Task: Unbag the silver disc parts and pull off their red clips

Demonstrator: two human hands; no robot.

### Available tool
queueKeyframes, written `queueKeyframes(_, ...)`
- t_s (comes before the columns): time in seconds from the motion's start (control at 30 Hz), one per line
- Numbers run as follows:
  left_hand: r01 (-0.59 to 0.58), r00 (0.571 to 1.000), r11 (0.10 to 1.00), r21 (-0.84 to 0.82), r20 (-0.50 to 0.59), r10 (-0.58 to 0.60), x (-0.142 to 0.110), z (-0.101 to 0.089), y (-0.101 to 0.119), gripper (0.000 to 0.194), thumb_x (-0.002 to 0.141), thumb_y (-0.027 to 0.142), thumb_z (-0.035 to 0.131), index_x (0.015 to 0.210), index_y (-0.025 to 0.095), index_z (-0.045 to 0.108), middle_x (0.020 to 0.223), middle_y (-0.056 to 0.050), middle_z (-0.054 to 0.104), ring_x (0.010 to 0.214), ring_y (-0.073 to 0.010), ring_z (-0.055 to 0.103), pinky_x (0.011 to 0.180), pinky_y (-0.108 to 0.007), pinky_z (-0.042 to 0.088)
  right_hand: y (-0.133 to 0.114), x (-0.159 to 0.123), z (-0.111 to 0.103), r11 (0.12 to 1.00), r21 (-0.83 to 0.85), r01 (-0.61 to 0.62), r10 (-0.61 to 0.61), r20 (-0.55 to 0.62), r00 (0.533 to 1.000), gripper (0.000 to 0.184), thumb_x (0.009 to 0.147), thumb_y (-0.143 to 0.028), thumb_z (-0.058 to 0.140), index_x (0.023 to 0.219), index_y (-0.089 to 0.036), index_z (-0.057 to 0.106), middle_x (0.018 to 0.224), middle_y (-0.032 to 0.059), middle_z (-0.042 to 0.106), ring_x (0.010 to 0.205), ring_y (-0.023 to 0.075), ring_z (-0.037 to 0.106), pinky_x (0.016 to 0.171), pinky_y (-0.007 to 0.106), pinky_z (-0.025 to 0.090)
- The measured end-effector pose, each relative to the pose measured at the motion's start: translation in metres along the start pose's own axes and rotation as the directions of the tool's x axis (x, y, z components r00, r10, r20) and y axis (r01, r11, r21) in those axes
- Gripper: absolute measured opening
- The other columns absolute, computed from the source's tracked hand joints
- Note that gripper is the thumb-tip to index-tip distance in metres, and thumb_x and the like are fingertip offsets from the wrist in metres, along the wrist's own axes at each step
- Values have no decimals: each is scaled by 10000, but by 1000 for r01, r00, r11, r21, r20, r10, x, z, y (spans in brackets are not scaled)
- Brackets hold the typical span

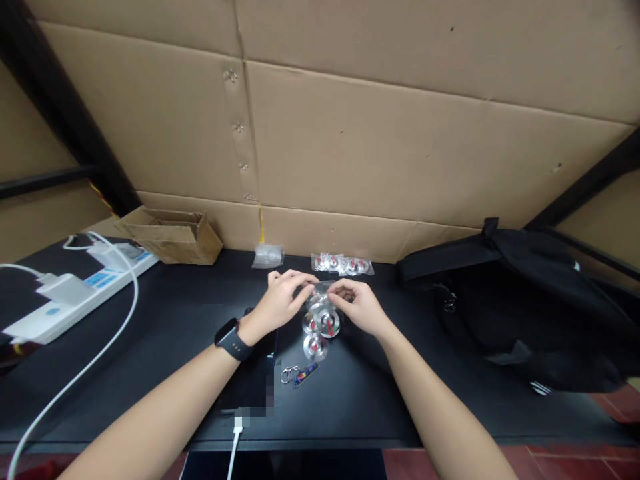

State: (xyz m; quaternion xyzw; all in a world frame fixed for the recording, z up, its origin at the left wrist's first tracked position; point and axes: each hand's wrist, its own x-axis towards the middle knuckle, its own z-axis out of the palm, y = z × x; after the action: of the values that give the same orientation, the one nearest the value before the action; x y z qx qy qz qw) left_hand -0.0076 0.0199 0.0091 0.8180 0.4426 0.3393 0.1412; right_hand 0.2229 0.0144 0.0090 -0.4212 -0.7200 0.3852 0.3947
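Observation:
My left hand (287, 297) and my right hand (357, 305) meet over the middle of the black table. Between them is a small clear plastic bag (323, 287), its edges pinched in the fingertips of both hands. Just below the bag lie several round silver discs with red marks, among them a larger disc (328, 322) and a lower disc (315, 347). Whether a disc sits inside the bag is hard to tell. Nearer to me lies a keychain (305, 375) with a metal clasp and a dark, colourful strip.
Behind my hands are several bagged discs (356, 267) and a stack of clear bags (268, 256). An open cardboard box (185, 243) and a white power strip (75, 303) stand left. A black backpack (520, 307) lies right. A dark phone-like device (250, 387) is under my left wrist.

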Motion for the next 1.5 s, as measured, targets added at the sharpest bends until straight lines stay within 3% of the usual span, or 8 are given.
queueKeyframes(0.17,32,999,999,-44,-22,-33,-1,-2,-2,293,1008,408,517,1261,285,600,1069,-25,761,1087,-233,645,975,-417,322,5,2,-2,999,51,-4,7,-72,997,236,869,-425,717,936,-199,706,837,37,718,735,181,668,684,297,529)
queueKeyframes(0.33,67,998,982,-176,20,-65,0,-1,-3,384,976,441,570,1319,280,513,1118,-30,757,694,-155,663,986,-450,416,6,5,-4,996,85,32,-16,-175,984,258,862,-440,733,937,-196,698,864,51,720,758,191,681,737,320,561)
queueKeyframes(0.53,23,990,835,-550,-101,-93,0,10,0,250,926,335,649,1089,227,493,1172,-93,701,912,-166,702,810,-300,535,4,5,-3,968,248,29,27,-220,975,342,814,-468,787,969,-193,656,850,60,741,708,205,721,728,353,596)
queueKeyframes(0.73,-112,988,890,-442,-145,52,-1,5,5,186,976,241,569,830,190,671,1177,-86,692,1096,-203,655,965,-353,516,-4,2,0,954,295,46,34,-261,965,455,780,-402,831,1119,-223,586,807,32,758,692,201,730,722,337,601)
queueKeyframes(0.83,-138,989,894,-427,-112,99,0,2,5,200,970,193,565,1046,234,746,1249,-74,673,1073,-195,664,944,-346,538,-4,2,1,965,242,99,-17,-323,946,454,787,-380,825,1138,-221,583,773,12,749,657,176,708,697,310,587)
queueKeyframes(1.03,-105,992,866,-488,-108,59,-2,5,5,422,935,145,588,1336,267,634,1451,-101,543,880,-130,686,845,-305,581,-4,2,1,959,218,179,-68,-437,897,435,812,-352,806,1156,-234,569,797,9,732,633,160,689,687,306,585)
queueKeyframes(1.3,-138,986,862,-487,-151,72,0,-2,2,558,918,161,592,1457,279,514,1542,-147,435,795,-110,668,793,-323,602,0,3,-7,960,135,245,-209,-233,950,169,844,-300,775,983,-207,756,1131,89,681,875,176,704,816,321,602)
queueKeyframes(1.5,-142,988,874,-464,-120,97,1,-3,-2,579,923,169,579,1478,297,474,1566,-143,397,780,-100,661,812,-337,602,-3,0,-15,973,-32,228,-230,-67,971,404,885,-244,711,1288,-272,698,1390,111,590,658,77,609,767,310,594)
